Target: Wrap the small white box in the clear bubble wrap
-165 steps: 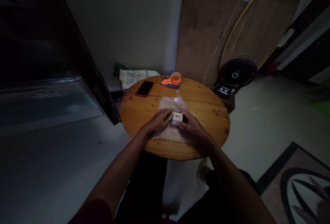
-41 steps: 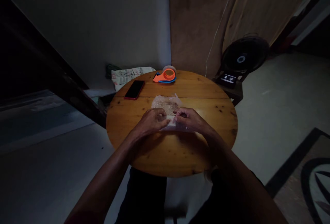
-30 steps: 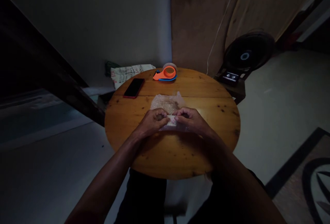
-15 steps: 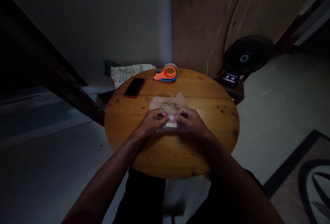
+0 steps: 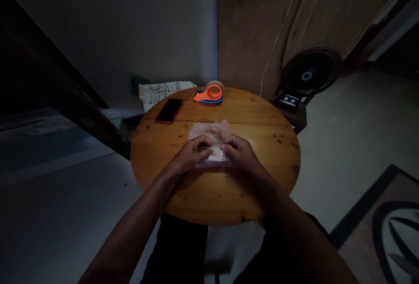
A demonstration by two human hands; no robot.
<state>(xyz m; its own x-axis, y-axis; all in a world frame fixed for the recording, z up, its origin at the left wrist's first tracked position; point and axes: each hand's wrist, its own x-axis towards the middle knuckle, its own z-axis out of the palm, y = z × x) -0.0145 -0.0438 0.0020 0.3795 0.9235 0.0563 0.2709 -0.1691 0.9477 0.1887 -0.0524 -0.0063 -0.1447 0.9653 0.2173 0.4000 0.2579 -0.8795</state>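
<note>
bubble wrap (image 5: 212, 132), left hand (image 5: 190, 155), right hand (image 5: 238, 153) gripping

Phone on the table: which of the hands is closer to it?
Left. The left hand pinches the bubble wrap on the side nearer the phone; the right hand pinches the wrap's other side, farther away.

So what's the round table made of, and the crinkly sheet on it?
The table looks like wood with a shiny varnish: dark knots and plank seams show. The sheet is probably clear plastic bubble wrap: it is pale, see-through and covered in tiny bumps.
</note>
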